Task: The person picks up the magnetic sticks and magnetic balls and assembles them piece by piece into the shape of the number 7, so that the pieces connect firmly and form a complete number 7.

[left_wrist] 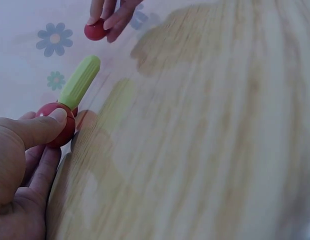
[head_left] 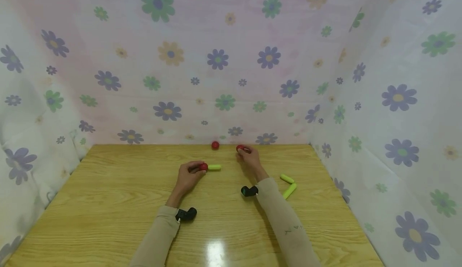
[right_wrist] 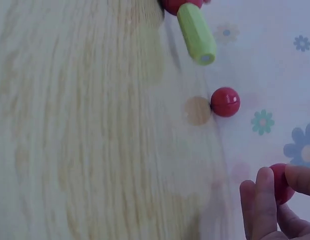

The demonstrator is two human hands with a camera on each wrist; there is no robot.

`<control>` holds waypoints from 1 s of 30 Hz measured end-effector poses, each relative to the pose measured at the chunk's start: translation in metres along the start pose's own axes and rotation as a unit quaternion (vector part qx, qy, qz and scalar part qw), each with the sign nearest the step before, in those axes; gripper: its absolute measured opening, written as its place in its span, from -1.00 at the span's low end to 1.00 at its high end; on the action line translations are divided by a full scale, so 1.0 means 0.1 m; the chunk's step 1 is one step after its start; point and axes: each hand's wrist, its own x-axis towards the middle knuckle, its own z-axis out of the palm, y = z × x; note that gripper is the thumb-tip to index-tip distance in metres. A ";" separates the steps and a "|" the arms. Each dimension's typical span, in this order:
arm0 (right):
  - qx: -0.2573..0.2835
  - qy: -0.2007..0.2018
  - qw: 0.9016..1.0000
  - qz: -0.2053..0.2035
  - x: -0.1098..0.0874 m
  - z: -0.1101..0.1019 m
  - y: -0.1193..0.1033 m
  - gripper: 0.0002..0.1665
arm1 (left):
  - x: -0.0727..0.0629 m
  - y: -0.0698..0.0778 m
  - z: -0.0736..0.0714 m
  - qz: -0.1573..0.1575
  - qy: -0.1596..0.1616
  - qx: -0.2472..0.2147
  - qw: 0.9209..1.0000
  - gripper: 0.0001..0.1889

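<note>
right hand (head_left: 250, 157) pinches, stretched farther forward than left hand (head_left: 187, 177)

Left grip (head_left: 187, 177) pinching, right grip (head_left: 251, 158) pinching, farther forward

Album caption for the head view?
Left hand holds a red ball touching a green stick; right hand holds another ball.

Across one yellowish wood-grain table (head_left: 108, 203), three glossy red balls (head_left: 215, 145), three yellow-green rods (head_left: 290, 191), two bare hands (head_left: 187, 177) and two black wrist cameras (head_left: 249, 191) are showing.
</note>
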 end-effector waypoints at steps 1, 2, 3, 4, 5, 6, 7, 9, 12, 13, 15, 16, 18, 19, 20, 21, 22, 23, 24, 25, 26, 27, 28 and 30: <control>0.005 0.000 1.000 -0.003 -0.02 0.01 -0.01 -0.48 | 0.00 0.00 0.00 -0.001 0.000 -0.002 1.000 -0.61; 0.011 -0.003 1.000 -0.005 -0.03 0.01 -0.03 -0.48 | 0.00 0.00 0.00 -0.002 0.001 -0.003 1.000 -0.61; 0.018 -0.005 1.000 -0.004 -0.05 0.02 -0.04 -0.48 | 0.00 0.00 0.00 -0.003 0.001 -0.005 1.000 -0.61; 0.025 -0.008 1.000 -0.006 -0.07 0.03 -0.05 -0.47 | 0.00 0.00 0.00 -0.003 0.001 -0.005 1.000 -0.61; 0.027 -0.012 1.000 -0.008 -0.09 0.03 -0.07 -0.47 | 0.00 0.00 0.00 -0.004 0.002 -0.007 1.000 -0.61; 0.029 -0.015 0.999 -0.011 -0.10 0.04 -0.07 -0.47 | -0.01 0.00 -0.01 -0.004 0.002 -0.008 1.000 -0.61; 0.029 -0.019 0.999 -0.013 -0.12 0.04 -0.09 -0.48 | -0.01 -0.01 -0.01 -0.005 0.002 -0.009 1.000 -0.60; 0.023 -0.026 0.999 -0.021 -0.16 0.05 -0.11 -0.50 | -0.01 -0.01 -0.01 -0.006 0.001 -0.011 1.000 -0.60; 0.015 -0.037 0.999 -0.035 -0.21 0.05 -0.12 -0.52 | -0.01 -0.01 -0.01 -0.003 -0.001 -0.011 1.000 -0.60; 0.013 -0.041 0.998 -0.039 -0.23 0.05 -0.12 -0.53 | -0.01 -0.01 -0.01 -0.002 -0.002 -0.012 1.000 -0.60; 0.007 -0.044 0.998 -0.048 -0.26 0.05 -0.11 -0.54 | -0.01 -0.02 0.00 0.000 -0.003 -0.014 1.000 -0.60; 0.004 -0.044 0.998 -0.052 -0.28 0.05 -0.10 -0.55 | -0.01 -0.02 0.00 0.001 -0.003 -0.015 1.000 -0.60; 0.000 -0.043 0.997 -0.057 -0.31 0.04 -0.09 -0.56 | -0.01 -0.02 0.00 0.000 -0.002 -0.018 1.000 -0.61; -0.004 -0.042 0.997 -0.059 -0.33 0.04 -0.08 -0.56 | -0.01 -0.02 0.00 0.000 -0.001 -0.019 1.000 -0.61; -0.009 -0.040 0.997 -0.061 -0.34 0.04 -0.07 -0.57 | -0.01 -0.02 0.00 0.002 0.000 -0.018 1.000 -0.61; -0.012 -0.040 0.997 -0.061 -0.36 0.04 -0.07 -0.57 | -0.01 -0.02 0.00 0.002 0.000 -0.017 1.000 -0.61; -0.013 -0.041 0.997 -0.060 -0.38 0.05 -0.06 -0.56 | -0.01 -0.02 0.00 0.003 0.001 -0.015 1.000 -0.61; -0.013 -0.042 0.997 -0.059 -0.40 0.05 -0.06 -0.55 | -0.01 -0.01 0.00 0.002 0.002 -0.012 1.000 -0.62; -0.014 -0.043 0.997 -0.056 -0.42 0.05 -0.06 -0.54 | -0.01 -0.01 0.01 0.002 0.003 -0.010 1.000 -0.62; -0.013 -0.045 0.997 -0.053 -0.44 0.05 -0.05 -0.53 | -0.02 0.00 0.01 0.003 0.004 -0.007 1.000 -0.62; -0.013 -0.047 0.998 -0.050 -0.46 0.06 -0.05 -0.53 | -0.02 0.00 0.01 0.002 0.004 -0.005 1.000 -0.62; -0.010 -0.050 0.998 -0.045 -0.47 0.06 -0.04 -0.52 | -0.02 0.00 0.01 -0.001 0.005 -0.004 1.000 -0.62; -0.010 -0.053 0.998 -0.043 -0.49 0.06 -0.03 -0.52 | -0.02 0.01 0.01 -0.001 0.005 -0.004 1.000 -0.62; -0.007 -0.060 0.997 -0.038 -0.51 0.07 0.01 -0.52 | -0.02 0.01 0.02 -0.003 0.003 -0.004 1.000 -0.62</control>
